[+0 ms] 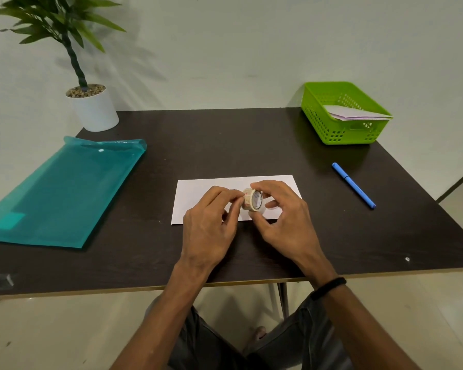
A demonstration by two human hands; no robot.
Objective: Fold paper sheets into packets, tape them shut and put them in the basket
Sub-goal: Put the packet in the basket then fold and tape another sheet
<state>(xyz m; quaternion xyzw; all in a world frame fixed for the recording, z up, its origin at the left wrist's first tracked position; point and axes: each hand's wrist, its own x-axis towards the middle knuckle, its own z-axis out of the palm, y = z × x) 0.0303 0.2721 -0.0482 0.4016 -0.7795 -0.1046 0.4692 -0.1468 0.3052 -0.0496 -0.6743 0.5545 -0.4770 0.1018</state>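
Frame centre: right hand (284, 212) grips tape roll (252, 200) over folded paper (198, 193); left hand (211, 212) fingertips pinch tape end.

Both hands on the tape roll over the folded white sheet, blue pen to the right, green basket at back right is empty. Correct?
Not quite: the green perforated plastic basket is not empty. The head view shows folded white paper packets inside it. The rest holds: the left hand and right hand hold the small roll of clear tape above the folded white paper sheet, and the blue pen lies to the right.
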